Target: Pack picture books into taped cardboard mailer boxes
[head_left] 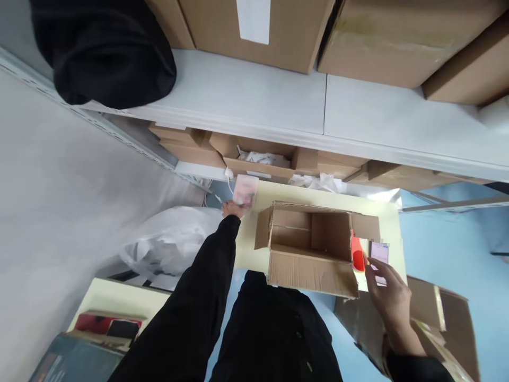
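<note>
Red tube-like item (357, 252) is sitting just beside the open carton (312, 273); R hand (390, 293), fingers bent, is resting at its edge, can't tell if pinching. L hand (234, 209) is resting at the clear tub (245, 185), grip unclear. Step's prob. handling both; next move's prob. needing a sure R hold. Fingers are partly hiding a phone-like item (379, 252); tub's contents are looking blurry.
</note>
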`<state>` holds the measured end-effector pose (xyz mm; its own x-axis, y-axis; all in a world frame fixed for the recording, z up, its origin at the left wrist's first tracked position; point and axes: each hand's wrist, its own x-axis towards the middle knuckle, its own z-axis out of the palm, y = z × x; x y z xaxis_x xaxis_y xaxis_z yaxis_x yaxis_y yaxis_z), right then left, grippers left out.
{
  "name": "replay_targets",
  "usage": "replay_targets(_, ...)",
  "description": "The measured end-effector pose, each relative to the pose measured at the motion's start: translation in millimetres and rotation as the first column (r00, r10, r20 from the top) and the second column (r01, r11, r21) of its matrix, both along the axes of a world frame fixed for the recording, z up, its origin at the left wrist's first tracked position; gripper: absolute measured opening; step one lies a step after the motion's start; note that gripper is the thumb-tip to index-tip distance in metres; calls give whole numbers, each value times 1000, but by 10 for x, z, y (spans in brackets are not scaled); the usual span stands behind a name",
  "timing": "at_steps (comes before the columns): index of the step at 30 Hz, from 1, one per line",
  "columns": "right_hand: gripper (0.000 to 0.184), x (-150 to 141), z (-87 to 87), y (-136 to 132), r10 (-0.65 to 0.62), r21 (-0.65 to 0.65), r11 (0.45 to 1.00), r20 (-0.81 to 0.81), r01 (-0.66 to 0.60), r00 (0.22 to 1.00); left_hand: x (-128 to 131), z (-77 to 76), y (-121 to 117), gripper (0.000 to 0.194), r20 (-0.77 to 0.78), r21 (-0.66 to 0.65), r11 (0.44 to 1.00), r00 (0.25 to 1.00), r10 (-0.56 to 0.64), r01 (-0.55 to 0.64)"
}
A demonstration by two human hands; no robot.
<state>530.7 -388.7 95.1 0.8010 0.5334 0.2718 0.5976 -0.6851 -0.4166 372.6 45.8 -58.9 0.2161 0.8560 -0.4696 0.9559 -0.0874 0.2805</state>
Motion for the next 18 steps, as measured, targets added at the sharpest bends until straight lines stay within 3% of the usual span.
replay_targets(5, 23, -188, 62, 91, -60, -45, 997, 56, 63, 997, 18, 9, -98, 67, 34, 68, 993, 995, 92, -94)
replay_targets(13, 24, -473, 178, 163, -108, -78, 990, 149, 120, 983, -33, 45, -170, 56, 121, 125, 987, 989, 83, -98)
replay_targets(18, 26, -672, 222, 126, -111, -88, 988, 167, 127, 980, -36, -7, -107, 65, 213, 34, 994, 973, 93, -102)
